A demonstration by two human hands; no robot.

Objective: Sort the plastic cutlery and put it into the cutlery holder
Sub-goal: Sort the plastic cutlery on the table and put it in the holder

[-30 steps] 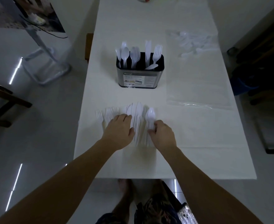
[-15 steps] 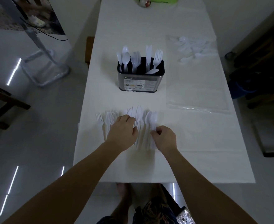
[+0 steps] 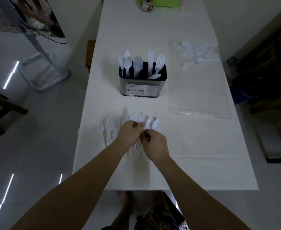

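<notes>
A metal cutlery holder (image 3: 142,87) stands mid-table with white plastic spoons, a knife and a fork upright in it. Nearer me lies loose white cutlery: forks (image 3: 110,128) at the left, knives (image 3: 139,117) in the middle, two spoons (image 3: 153,124) at the right. My left hand (image 3: 129,135) is over the knife pile, fingers curled around knives. My right hand (image 3: 155,143) is just beside it, its fingertips pinching cutlery in the same pile. The hands hide most of the knives.
A clear plastic bag (image 3: 199,90) lies flat on the right of the white table (image 3: 202,163), with several small spoons (image 3: 196,53) at its far end. A green object and a cup (image 3: 147,4) sit at the far edge. Chairs stand at both sides.
Both hands have drawn together over the knife pile. The right hand moved left off the spoons, which now lie uncovered; the left hand's fingers have curled onto the knives.
</notes>
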